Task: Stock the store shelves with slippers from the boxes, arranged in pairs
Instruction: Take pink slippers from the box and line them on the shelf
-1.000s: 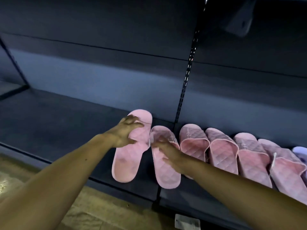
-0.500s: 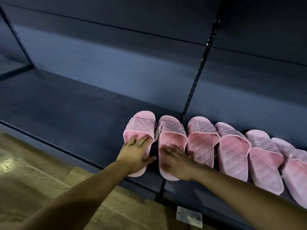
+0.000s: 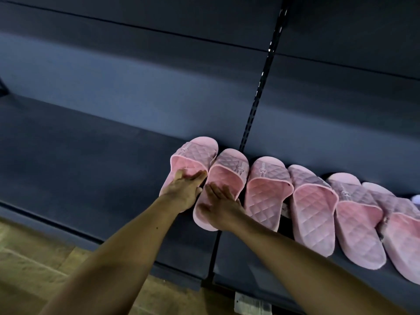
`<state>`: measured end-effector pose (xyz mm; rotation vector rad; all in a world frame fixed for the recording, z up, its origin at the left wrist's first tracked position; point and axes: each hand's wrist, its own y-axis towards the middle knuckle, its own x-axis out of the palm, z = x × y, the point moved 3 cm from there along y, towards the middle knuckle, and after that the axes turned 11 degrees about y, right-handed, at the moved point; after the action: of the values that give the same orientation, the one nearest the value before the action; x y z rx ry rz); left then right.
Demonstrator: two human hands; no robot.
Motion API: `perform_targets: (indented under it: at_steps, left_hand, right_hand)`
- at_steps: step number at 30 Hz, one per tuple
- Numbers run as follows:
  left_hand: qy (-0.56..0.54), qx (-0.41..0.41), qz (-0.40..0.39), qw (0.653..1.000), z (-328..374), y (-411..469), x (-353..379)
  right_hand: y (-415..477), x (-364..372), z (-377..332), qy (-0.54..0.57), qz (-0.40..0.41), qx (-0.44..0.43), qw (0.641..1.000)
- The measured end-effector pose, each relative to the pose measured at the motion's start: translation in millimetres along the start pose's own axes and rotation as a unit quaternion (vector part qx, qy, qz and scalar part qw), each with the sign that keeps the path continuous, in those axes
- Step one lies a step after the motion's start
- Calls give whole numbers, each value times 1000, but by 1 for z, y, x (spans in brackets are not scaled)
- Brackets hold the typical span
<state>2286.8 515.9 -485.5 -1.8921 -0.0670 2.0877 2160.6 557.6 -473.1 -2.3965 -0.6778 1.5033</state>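
Note:
Several pink quilted slippers stand in a row on the dark shelf (image 3: 91, 169), toes to the back wall. My left hand (image 3: 185, 192) lies flat with straight fingers on the heel part of the leftmost slipper (image 3: 195, 155). My right hand (image 3: 221, 206) presses flat on the footbed of the second slipper (image 3: 229, 171). The two slippers touch side by side. More pink slippers (image 3: 313, 201) continue to the right, up to the frame edge.
The shelf stretches bare to the left of the row. A slotted upright (image 3: 259, 94) runs up the back wall behind the slippers. A pale lilac slipper tip (image 3: 417, 198) shows at the far right. A white price tag (image 3: 252, 303) sits on the shelf's front edge; wooden floor (image 3: 29, 258) below.
Both hands slid from the straps down to the footbeds and pushed the two leftmost slippers back against the wall, closing the gap between them.

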Motion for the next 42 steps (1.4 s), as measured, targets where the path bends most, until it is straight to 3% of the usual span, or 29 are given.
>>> perform_targets:
  at_steps: [8, 12, 17, 22, 26, 29, 33, 38, 42]
  left_hand:
    - [-54, 9, -35, 998, 11, -8, -6]
    - [-49, 17, 22, 998, 24, -20, -10]
    - [-34, 48, 61, 996, 56, -54, -35]
    - [-8, 136, 137, 981, 120, -69, -85]
    - [-7, 215, 191, 958, 229, -78, -126]
    - [-20, 296, 227, 928, 340, -96, -154]
    - [-86, 424, 228, 872, 496, -135, -176]
    - [-124, 579, 219, 776, 677, -205, -182]
    - [-78, 610, 181, 768, 788, -244, -171]
  right_hand:
    - [7, -14, 4, -10, -3, -46, 999]
    - [-14, -34, 6, -45, 57, -104, 992]
    - [-52, -69, 36, -72, 76, -135, 985]
    - [-127, -132, 69, -92, 108, -167, 976]
    - [-217, -198, 118, -76, 152, -144, 975]
    - [-299, -245, 178, -98, 179, -75, 976]
    - [-424, -288, 261, -90, 212, 17, 973]
    - [-580, -307, 357, -22, 253, 130, 958]
    - [-671, -285, 417, 64, 311, 168, 933]
